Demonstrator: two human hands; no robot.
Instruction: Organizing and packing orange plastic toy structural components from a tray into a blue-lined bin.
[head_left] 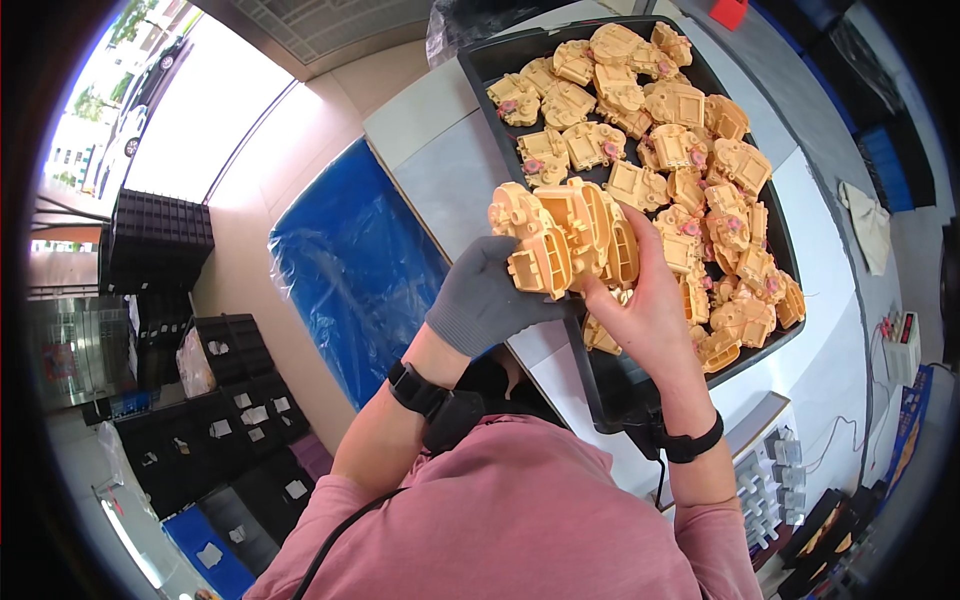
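Observation:
Yellow moulded plastic housings (565, 235), bunched together so that I cannot tell how many, are held up between my two hands over the near left edge of a black tray (612, 395). My left hand (485, 300), in a grey glove, is closed on their left side and underside. On the right, my bare right hand (655, 310) grips them with thumb below and fingers behind, the fingertips partly hidden. Many similar yellow housings (675, 105) lie heaped in the tray, some with small pinkish-red spots.
The tray rests on a light table (430, 140). Left of it stands a blue bin (350, 250) with clear plastic film. Black crates (160, 240) are stacked farther left. A white cloth (865, 225), a small white device (902, 350) and a rack (765, 480) with grey pieces lie to the right.

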